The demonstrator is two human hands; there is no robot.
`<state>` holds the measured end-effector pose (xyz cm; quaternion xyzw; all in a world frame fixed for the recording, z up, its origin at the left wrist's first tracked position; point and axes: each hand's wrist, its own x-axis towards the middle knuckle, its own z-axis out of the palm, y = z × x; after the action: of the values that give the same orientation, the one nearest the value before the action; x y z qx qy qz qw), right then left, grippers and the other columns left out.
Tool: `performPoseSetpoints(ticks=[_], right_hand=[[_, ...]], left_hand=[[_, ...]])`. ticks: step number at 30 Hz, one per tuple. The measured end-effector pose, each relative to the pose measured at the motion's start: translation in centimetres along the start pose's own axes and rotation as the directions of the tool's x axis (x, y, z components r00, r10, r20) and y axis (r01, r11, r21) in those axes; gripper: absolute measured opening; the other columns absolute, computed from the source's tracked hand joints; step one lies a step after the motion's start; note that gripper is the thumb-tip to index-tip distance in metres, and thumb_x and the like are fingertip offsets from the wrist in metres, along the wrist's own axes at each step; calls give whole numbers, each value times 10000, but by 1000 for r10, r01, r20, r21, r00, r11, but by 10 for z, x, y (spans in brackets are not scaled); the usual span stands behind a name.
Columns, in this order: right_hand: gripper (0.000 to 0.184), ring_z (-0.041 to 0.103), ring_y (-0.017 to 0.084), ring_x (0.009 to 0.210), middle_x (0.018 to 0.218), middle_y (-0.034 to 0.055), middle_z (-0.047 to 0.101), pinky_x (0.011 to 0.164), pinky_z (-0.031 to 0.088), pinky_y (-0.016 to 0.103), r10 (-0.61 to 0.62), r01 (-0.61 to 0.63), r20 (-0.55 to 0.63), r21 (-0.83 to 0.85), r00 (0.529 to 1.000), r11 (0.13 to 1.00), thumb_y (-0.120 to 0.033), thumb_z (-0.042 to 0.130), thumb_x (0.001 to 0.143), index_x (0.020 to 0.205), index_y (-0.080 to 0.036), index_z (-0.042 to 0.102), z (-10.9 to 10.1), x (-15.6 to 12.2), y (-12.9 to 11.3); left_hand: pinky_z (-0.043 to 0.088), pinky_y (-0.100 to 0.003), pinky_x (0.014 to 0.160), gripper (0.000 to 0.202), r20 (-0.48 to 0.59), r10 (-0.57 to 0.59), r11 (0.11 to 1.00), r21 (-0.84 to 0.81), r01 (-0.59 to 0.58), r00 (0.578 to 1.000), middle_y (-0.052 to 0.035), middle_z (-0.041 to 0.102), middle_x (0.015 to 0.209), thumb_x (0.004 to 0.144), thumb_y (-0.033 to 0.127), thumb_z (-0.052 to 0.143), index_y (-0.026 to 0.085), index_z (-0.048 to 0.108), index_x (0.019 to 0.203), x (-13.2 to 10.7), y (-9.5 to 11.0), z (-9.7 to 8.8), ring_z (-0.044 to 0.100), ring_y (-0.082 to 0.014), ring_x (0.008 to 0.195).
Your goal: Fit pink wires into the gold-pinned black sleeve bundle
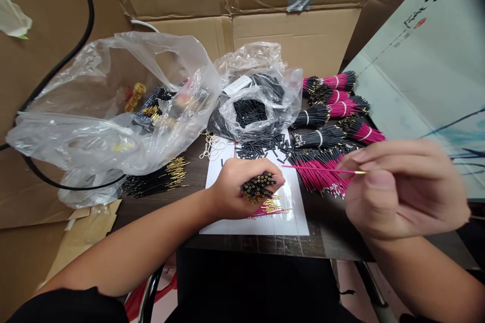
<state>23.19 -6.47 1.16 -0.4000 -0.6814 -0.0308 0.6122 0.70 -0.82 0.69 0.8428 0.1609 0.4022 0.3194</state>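
Observation:
My left hand [233, 181] is wrapped round a bundle of thin wires [258, 187] whose black sleeved ends with gold centres face me. Pinched between thumb and fingers of my right hand [401, 192] is a single pink wire [322, 169] by its gold tip; its other end points left towards the bundle, apart from it. Below the left hand, more pink wires with gold tips [271, 207] lie on a white sheet [223, 224]. Short black sleeves [253, 149] are scattered on the sheet, just beyond my left hand. A pile of pink wires with black ends [322, 171] lies behind the right hand.
A plastic bag of black sleeves [250, 111] stands at the back centre. To its right are banded bundles of wires [318, 137]. Leftward are a large clear bag [87, 131], black gold-tipped wires [159, 179] and rubber bands [210, 146]. Cardboard [295, 35] walls the back.

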Motion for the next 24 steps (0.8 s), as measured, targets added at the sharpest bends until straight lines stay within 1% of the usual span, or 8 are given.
performPoseSetpoints(ticks=[3, 6, 9, 13, 16, 19, 22, 24], right_hand=[[112, 596, 168, 646, 716, 10, 612, 560, 456, 328, -42, 38, -58, -69, 997, 997, -120, 627, 729, 807, -199, 618, 13, 10, 0], [119, 574, 142, 623, 695, 3, 599, 570, 468, 300, -13, 19, 114, -51, 993, 999, -102, 639, 726, 793, -195, 606, 16, 14, -1], [157, 599, 140, 670, 746, 8, 637, 607, 495, 285, -32, 47, 291, -42, 956, 998, -96, 658, 729, 841, -196, 613, 16, 12, -2], [174, 628, 137, 741, 821, 25, 666, 648, 517, 270, -32, 47, 377, -31, 926, 998, -108, 664, 757, 907, -187, 626, 20, 7, -5], [161, 626, 141, 775, 843, 39, 666, 687, 521, 284, -18, 16, 424, 9, 905, 1000, -107, 648, 777, 923, -175, 632, 24, 6, -4], [158, 625, 154, 816, 886, 50, 672, 727, 507, 310, 49, -59, 437, 11, 898, 998, -157, 582, 842, 986, -177, 644, 24, 9, 2], [201, 605, 166, 850, 925, 51, 671, 757, 468, 335, 147, -101, 426, -129, 893, 987, -203, 496, 903, 1036, -195, 647, 25, 11, 14], [187, 572, 188, 867, 917, 55, 669, 786, 416, 360, 141, 22, 545, -282, 826, 959, -241, 518, 899, 1018, -202, 658, 29, 8, 20]], left_hand=[[458, -157, 586, 102, -14, 7, 1000, 17, -7, 1000, 18, 604, 666, 760, 47, 546, 148, 559, 751, -1, -1, -1, 542, -56, 579], [453, -187, 596, 99, -20, 10, 1000, 16, -10, 1000, -1, 584, 661, 818, 89, 516, 152, 544, 747, 2, -2, -2, 524, -75, 595], [460, -237, 647, 114, 22, 5, 1000, 25, -6, 1000, -36, 566, 721, 855, 161, 528, 151, 558, 746, 7, -2, -3, 524, -110, 674], [479, -281, 754, 154, 118, -17, 1000, -15, 19, 993, -92, 598, 892, 885, 250, 534, 146, 579, 779, 9, -3, 0, 562, -144, 808], [451, -248, 654, 199, 208, -10, 999, -47, 20, 978, -50, 596, 722, 899, 247, 512, 147, 561, 734, 7, -6, 3, 526, -123, 667], [413, -236, 590, 220, 198, -14, 1000, -15, 17, 980, -19, 552, 630, 886, 240, 526, 150, 544, 687, 5, -7, 3, 468, -109, 585], [431, -237, 613, 212, 164, 19, 1000, -21, -15, 986, -30, 576, 654, 896, 247, 492, 152, 558, 719, 6, -5, 2, 500, -115, 613], [437, -241, 610, 240, 145, 22, 1000, -9, -21, 989, -35, 581, 649, 906, 273, 467, 154, 555, 717, 7, -2, 0, 506, -118, 607]])
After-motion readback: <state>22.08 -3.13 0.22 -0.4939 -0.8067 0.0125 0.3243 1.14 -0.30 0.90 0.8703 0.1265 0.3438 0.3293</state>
